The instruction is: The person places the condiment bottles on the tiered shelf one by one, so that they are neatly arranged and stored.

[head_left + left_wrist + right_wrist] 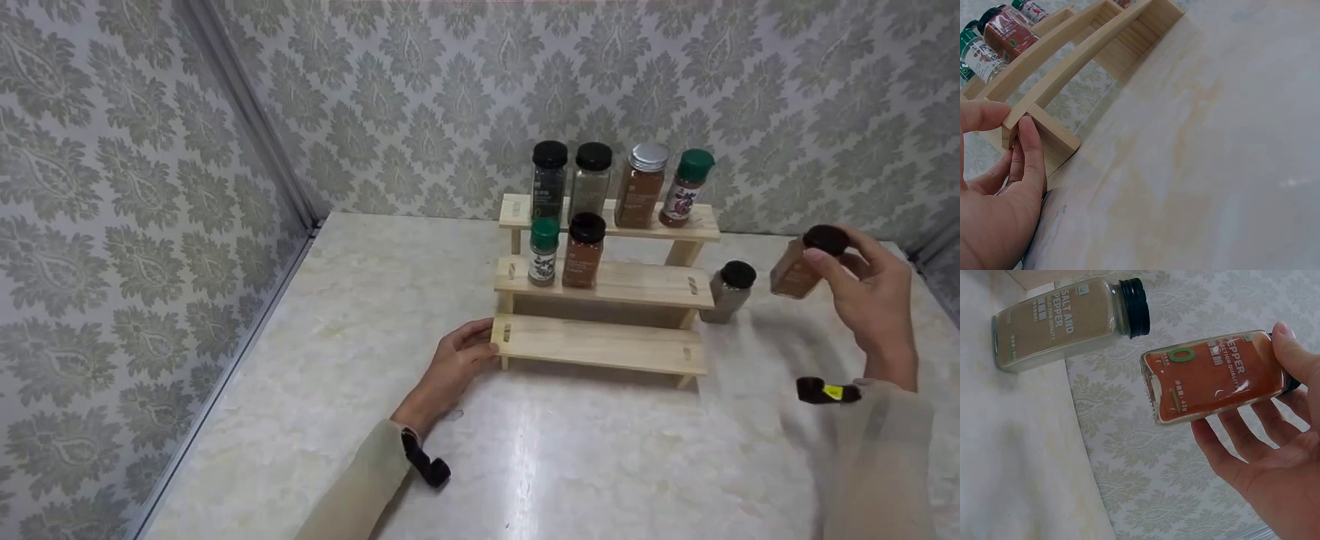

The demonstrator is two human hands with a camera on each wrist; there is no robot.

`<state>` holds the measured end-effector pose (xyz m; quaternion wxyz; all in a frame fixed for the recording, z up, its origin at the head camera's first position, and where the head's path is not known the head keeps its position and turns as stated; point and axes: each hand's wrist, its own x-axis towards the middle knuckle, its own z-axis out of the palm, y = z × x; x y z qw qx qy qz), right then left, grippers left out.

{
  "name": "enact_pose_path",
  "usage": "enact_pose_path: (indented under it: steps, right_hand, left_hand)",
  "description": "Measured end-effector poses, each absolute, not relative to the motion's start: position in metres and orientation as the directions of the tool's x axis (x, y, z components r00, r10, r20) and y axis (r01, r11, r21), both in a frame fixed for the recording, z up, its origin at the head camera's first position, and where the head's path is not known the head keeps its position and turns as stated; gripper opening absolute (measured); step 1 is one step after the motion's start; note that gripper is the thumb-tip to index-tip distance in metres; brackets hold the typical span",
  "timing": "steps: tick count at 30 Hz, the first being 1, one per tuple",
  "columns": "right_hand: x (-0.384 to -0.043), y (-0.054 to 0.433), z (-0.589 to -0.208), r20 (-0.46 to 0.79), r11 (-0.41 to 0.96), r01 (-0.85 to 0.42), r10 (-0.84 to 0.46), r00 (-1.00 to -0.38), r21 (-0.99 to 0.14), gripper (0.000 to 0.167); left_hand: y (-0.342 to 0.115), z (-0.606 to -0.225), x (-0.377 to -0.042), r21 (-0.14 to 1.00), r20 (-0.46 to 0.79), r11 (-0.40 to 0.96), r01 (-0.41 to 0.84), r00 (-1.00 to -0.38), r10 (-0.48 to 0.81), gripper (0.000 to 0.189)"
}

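My right hand (874, 289) grips a glass spice jar (1213, 377) of orange-red powder by its black-capped end, tilted and raised above the table. Its label reads "PEPPER". Left of it, a black-capped salt and pepper jar (1061, 323) stands on the table beside the rack. At the other end, my left hand (461, 360) pinches the left corner of the lowest shelf of a three-tier wooden rack (600, 345), thumb on top and fingers beneath in the left wrist view (1010, 169). The bottom shelf carries no jars.
On the top shelf stand two black-capped jars (589, 180), a silver-capped jar (640, 195) and a green-capped bottle (684, 191). The middle shelf holds a small green-capped bottle (543, 259) and a black-capped red jar (584, 259) at its left. Patterned walls (420, 112) border the marbled table (360, 300).
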<state>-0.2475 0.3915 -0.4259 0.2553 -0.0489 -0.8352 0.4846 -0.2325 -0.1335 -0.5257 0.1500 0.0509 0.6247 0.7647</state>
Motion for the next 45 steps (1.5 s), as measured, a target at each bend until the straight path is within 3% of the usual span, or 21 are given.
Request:
enact_pose_path:
  steps: [10,19,31,45]
  right_hand:
    - [-0.242,0.371,-0.409,0.475,0.529,-0.27,0.301,-0.827,-0.804,0.045]
    - [-0.235,0.344,-0.392,0.558,0.513,-0.407,0.179,-0.811,-0.756,0.04]
    - [-0.244,0.288,-0.382,0.583,0.416,-0.503,0.085,-0.808,-0.758,0.04]
    - [-0.259,0.24,-0.384,0.564,0.347,-0.526,0.008,-0.826,-0.776,0.04]
  left_hand:
    - [-0.133,-0.523,-0.231,0.969,-0.118,-0.178,-0.173,-0.953,0.28,0.059]
    - [-0.132,-0.524,-0.231,0.971,-0.111,-0.171,-0.165,-0.952,0.285,0.058]
    - [-0.134,-0.524,-0.234,0.966,-0.113,-0.191,-0.175,-0.949,0.294,0.059]
    - [-0.132,-0.524,-0.233,0.966,-0.125,-0.183,-0.181,-0.952,0.28,0.058]
